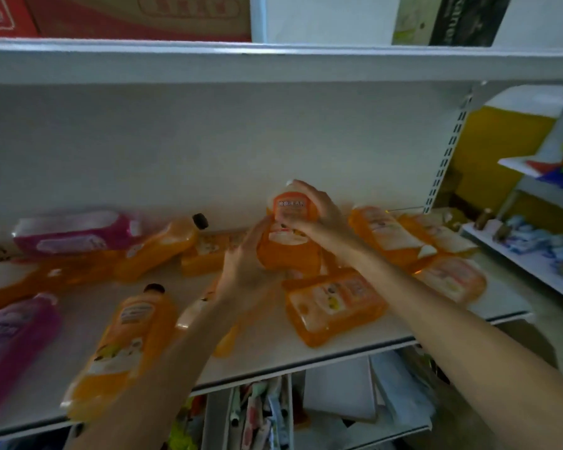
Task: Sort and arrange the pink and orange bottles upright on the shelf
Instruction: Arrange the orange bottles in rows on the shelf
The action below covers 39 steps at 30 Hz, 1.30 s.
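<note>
Both hands are on one orange bottle (pixel 286 254) near the middle of the shelf (pixel 273 349), seen from the head camera, the only view there is. The right hand (pixel 309 211) is curled over its shoulder and upper label, gripping it from above. The left hand (pixel 244 267) lies with fairly straight fingers against the lower left side, steadying rather than grasping, though blur makes the fingertips hard to read. The bottle stands close to upright, near the back wall.

Around it the others lie flat. A fallen bottle (pixel 332 303) lies just in front to the right, and more orange ones lie on both sides. One pink bottle (pixel 75 233) lies at the back left and a second pink bottle (pixel 7 345) at the front left.

To do this step well, I would settle the base flat on bare shelf, not on a neighbour's edge, before letting go. The fallen bottle at its foot looks near enough to tip it.
</note>
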Each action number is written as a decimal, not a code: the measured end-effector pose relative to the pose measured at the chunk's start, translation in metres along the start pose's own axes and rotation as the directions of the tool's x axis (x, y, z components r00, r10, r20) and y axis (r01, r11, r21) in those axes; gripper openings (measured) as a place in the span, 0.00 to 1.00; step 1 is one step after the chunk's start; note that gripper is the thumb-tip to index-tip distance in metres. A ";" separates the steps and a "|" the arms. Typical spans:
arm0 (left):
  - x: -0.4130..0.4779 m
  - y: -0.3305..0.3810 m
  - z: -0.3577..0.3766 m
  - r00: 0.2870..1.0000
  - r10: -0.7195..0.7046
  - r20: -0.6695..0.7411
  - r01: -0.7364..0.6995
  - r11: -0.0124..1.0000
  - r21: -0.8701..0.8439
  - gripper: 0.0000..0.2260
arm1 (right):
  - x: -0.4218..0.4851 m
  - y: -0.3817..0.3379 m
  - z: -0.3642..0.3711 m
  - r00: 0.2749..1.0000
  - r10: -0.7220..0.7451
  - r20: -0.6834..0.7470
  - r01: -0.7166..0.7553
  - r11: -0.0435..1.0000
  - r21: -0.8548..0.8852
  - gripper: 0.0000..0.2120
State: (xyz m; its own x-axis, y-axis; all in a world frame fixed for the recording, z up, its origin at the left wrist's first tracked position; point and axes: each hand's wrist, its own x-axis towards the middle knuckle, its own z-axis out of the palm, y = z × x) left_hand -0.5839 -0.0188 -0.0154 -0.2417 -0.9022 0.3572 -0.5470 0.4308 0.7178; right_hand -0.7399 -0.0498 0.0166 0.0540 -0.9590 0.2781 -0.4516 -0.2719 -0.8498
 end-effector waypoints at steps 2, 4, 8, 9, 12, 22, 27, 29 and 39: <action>0.011 0.002 0.022 0.999 -0.008 0.036 0.008 1.000 -0.019 0.40 | 0.000 0.019 -0.022 0.999 0.021 -0.047 -0.026 0.994 -0.105 0.37; 0.017 0.013 0.042 0.998 -0.005 0.063 0.005 1.000 0.008 0.42 | 0.003 0.032 -0.042 0.998 0.009 -0.057 -0.021 0.977 -0.214 0.36; 0.032 0.011 0.071 0.992 -0.088 0.089 0.082 0.994 0.069 0.42 | 0.011 0.048 -0.068 0.995 0.069 0.073 -0.031 0.903 -0.430 0.31; 0.034 0.010 0.075 0.987 -0.120 0.106 0.112 0.991 0.079 0.42 | 0.014 0.053 -0.071 0.985 0.114 0.127 -0.022 0.823 -0.568 0.28; 0.040 0.007 0.087 0.969 -0.209 0.128 0.195 0.974 0.116 0.42 | 0.022 0.065 -0.070 0.974 0.152 0.167 0.042 0.603 -0.797 0.27; 0.023 0.008 0.043 0.988 -0.132 0.078 0.119 0.981 0.154 0.18 | 0.032 0.041 -0.037 0.973 -0.224 0.060 0.225 0.851 -0.475 0.20; -0.024 -0.018 -0.024 0.976 -0.092 -0.198 0.122 0.982 0.145 0.14 | 0.033 0.007 0.041 0.942 -0.296 0.158 0.330 0.905 -0.268 0.22; -0.048 -0.026 -0.053 0.945 -0.089 -0.315 0.154 0.970 0.188 0.14 | 0.030 -0.006 0.075 0.927 -0.314 0.207 0.356 0.909 -0.216 0.22; -0.122 -0.107 -0.174 0.840 -0.278 -0.466 0.452 0.833 0.318 0.12 | 0.021 -0.072 0.221 0.834 -0.370 0.409 0.463 0.872 -0.156 0.25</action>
State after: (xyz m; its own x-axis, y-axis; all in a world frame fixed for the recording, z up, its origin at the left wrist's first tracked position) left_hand -0.3566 0.0491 -0.0315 0.3221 -0.8676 0.3787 -0.8202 -0.0560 0.5694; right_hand -0.5092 -0.0682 -0.0151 0.5767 -0.7318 0.3631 -0.5075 -0.6692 -0.5428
